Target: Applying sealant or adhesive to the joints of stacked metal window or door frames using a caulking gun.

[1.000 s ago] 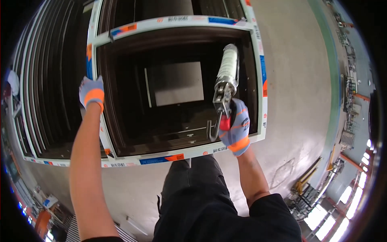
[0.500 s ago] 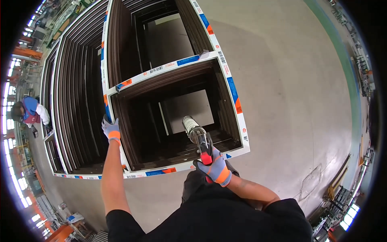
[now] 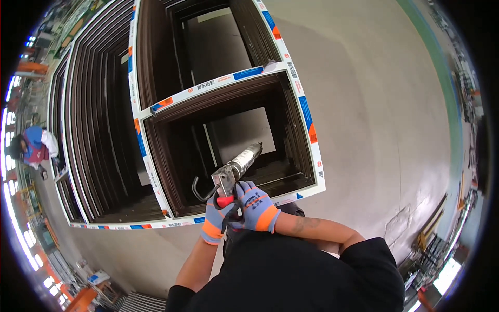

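Note:
A caulking gun [image 3: 243,160] with a pale cartridge and a red part near its handle points away from me, over the lower right opening of a stack of dark window frames [image 3: 183,97] edged with printed white film. Both my hands wear grey gloves with orange cuffs. My left hand [image 3: 214,217] is closed round the rear of the gun, by the red part. Close against it, my right hand [image 3: 254,204] grips the gun from the right side. The fingers partly hide the handle, and a bent metal rod [image 3: 196,190] sticks out to the left.
The top frame's white film edge [image 3: 311,132] borders the grey floor [image 3: 374,130] on the right. More stacked frames stand at left. A co-worker [image 3: 36,145] in blue and dark red is beyond them. Metal racks and long profiles line the far right [image 3: 434,244].
My left hand has left the frame's edge and come over to the gun. The gun has swung, its cartridge now pointing up and right. The right hand has shifted slightly left.

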Available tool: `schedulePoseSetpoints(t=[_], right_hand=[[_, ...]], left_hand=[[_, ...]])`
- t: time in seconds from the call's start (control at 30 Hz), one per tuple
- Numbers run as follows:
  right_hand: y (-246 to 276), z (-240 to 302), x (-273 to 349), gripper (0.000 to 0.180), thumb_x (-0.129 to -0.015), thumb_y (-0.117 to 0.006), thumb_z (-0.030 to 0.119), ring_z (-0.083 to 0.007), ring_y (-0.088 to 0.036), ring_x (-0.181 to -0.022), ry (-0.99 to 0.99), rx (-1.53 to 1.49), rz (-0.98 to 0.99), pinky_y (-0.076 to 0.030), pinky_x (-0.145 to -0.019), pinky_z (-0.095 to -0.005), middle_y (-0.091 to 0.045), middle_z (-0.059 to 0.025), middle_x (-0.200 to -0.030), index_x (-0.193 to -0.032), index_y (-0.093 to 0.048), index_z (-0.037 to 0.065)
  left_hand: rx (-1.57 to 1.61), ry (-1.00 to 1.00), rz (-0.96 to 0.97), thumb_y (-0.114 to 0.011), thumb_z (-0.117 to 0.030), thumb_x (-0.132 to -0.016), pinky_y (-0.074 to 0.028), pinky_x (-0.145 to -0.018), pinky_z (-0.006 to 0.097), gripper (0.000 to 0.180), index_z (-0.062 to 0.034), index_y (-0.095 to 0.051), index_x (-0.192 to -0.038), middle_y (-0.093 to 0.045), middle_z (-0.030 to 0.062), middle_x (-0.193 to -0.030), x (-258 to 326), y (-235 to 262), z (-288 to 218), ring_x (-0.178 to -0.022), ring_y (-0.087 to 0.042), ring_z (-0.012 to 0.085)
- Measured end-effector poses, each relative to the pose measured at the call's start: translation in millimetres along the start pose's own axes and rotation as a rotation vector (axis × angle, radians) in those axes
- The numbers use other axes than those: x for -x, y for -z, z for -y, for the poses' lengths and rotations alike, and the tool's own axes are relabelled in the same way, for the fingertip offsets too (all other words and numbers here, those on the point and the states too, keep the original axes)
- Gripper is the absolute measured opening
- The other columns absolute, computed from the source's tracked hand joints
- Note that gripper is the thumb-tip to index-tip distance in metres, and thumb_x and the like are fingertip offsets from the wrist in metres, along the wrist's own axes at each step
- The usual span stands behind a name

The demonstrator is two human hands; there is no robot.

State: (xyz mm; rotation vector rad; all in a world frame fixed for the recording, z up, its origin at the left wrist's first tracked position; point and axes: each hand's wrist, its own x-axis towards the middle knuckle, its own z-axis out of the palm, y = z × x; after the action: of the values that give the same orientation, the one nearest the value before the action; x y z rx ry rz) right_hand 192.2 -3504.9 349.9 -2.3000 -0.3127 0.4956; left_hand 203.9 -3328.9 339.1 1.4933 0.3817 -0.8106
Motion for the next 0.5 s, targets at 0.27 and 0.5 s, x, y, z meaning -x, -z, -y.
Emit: schedulePoseSetpoints(t=[0.27,0.5], right_hand=[[-10.8,-28.9,-4.8,0.083,-0.067,-0.084,0.037,-0.0455,-0.049,-0.127,-0.189,0.244,-0.519,-0.038,-0.111,-0.0562,-0.051,-0.0237,-0.135,-0.136,-0.054,0.002],[-44.1,-64.3,-14.6,0.076,-0.065,-0.082,0.030,-0.0352,-0.052,-0.129,-0.219,0.294,-0.543,-0.037,-0.114,-0.0528,-0.059,-0.0150,-0.134,-0.134,-0.059,0.006]], left_hand=[[-0.018,-0.100,-0.100,-0.074,-0.002,-0.075,-0.055,-0.091,0.035,0.061,-0.0001,-0.055,-0.133,-0.059,0.0138,-0.127,-11.0,139.5,45.0,-0.111,-0.061,0.0234],[0.246,0.009,0.519,-0.080,-0.033,-0.070,-0.048,-0.108,0.057,0.098,0.0066,-0.039,-0.150,-0.060,0.0317,-0.133,-43.1,115.1,-36.9,-0.122,-0.060,0.0474]])
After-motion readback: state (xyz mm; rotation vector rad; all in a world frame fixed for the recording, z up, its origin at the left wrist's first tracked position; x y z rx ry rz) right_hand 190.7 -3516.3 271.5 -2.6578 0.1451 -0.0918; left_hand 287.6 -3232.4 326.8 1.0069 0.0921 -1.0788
